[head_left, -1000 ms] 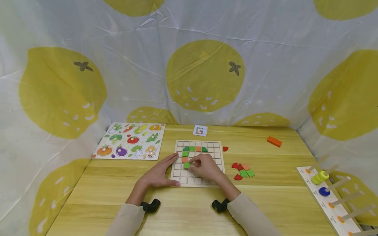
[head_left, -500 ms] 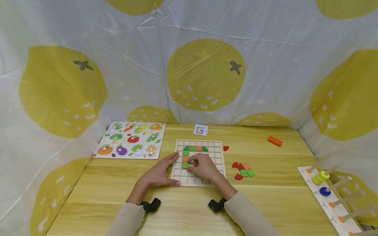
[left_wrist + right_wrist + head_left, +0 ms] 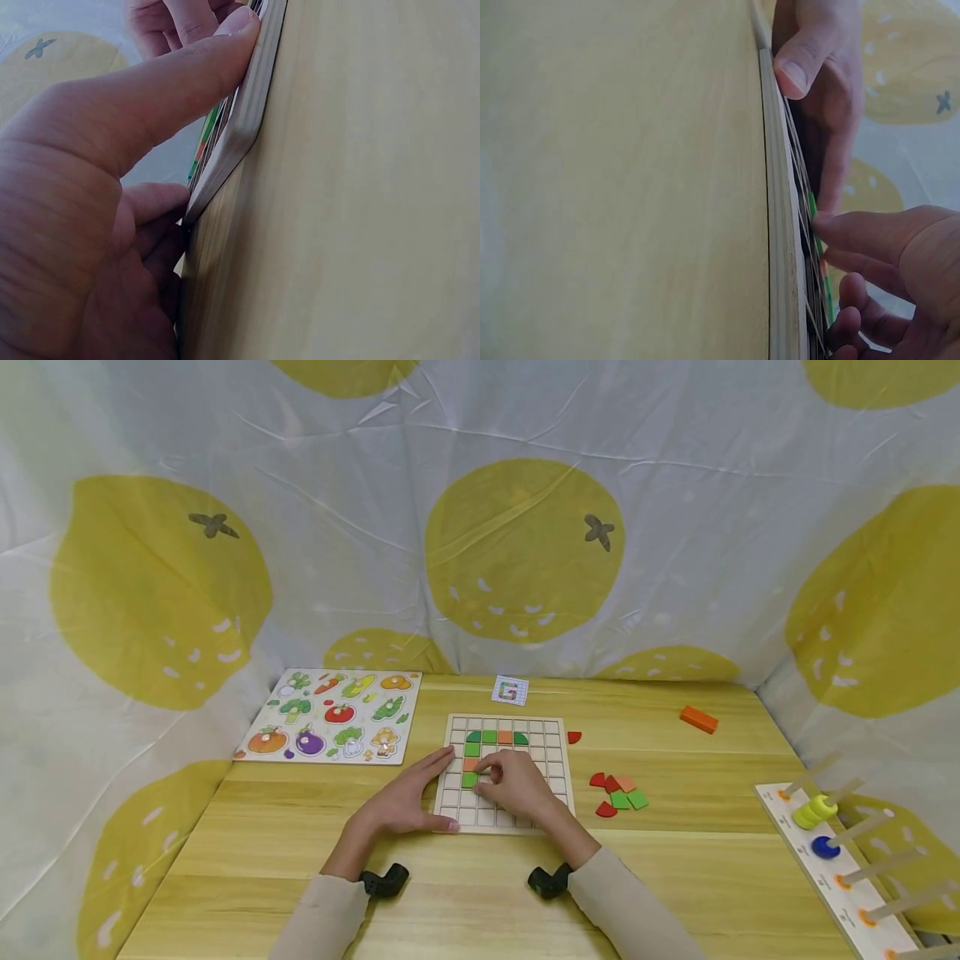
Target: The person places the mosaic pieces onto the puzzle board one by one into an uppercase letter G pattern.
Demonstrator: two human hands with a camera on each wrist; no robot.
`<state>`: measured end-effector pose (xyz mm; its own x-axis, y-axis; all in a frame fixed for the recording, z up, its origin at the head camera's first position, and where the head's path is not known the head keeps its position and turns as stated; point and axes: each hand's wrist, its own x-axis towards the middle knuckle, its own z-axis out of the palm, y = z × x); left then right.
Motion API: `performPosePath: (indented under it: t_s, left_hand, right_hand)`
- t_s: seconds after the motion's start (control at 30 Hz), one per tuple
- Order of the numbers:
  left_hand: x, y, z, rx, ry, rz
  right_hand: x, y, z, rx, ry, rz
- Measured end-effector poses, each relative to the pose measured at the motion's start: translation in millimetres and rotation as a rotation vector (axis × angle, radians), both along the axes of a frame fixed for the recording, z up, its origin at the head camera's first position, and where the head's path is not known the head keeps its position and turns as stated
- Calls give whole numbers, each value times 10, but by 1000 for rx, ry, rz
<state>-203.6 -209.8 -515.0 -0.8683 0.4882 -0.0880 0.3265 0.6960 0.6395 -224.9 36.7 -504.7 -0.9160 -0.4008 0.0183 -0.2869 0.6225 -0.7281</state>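
Observation:
A pale wooden grid board lies on the table with several coloured tiles set in its cells. At its left side is my left hand, fingers straight along the edge and thumb resting on the near-left corner. My right hand reaches over the middle of the board, thumb and forefinger on a green square tile. That tile sits in a cell just below an orange square tile. In the right wrist view the right thumb touches the green tile's edge. The right palm hides some cells.
Loose red, green and orange tiles lie right of the board, one red quarter-circle by its edge. A pattern card is behind it. A vegetable puzzle lies left, an orange block and pegged counting stand right.
My right hand has moved slightly left, bringing the green square tile from a skewed position into line within its cell. Over the last half second little differs. The left hand stays put.

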Motion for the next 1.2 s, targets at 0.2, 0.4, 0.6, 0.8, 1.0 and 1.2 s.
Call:
performPosePath:
  t_s: [0.2,0.4,0.6,0.8,1.0,1.2]
  left_hand:
    - [2,-10,-8,-4,8,-2]
    - [-5,6,-30,-3,6,-6]
    - [-6,-5,-29,-8,11,7]
    - [-6,-8,-29,-8,10,-6]
    - [-3,-5,-27,-4,11,-5]
    - [-4,-2,-22,0,5,2]
  right_hand:
    - [-6,35,-14,-10,2,6]
    - [-20,198,14,-38,-3,-27]
    - [-103,444,15,-82,5,-74]
    - [-206,761,10,-73,13,-111]
    - [-337,1073,22,-45,11,-142]
    - [-493,1330,12,-16,24,-167]
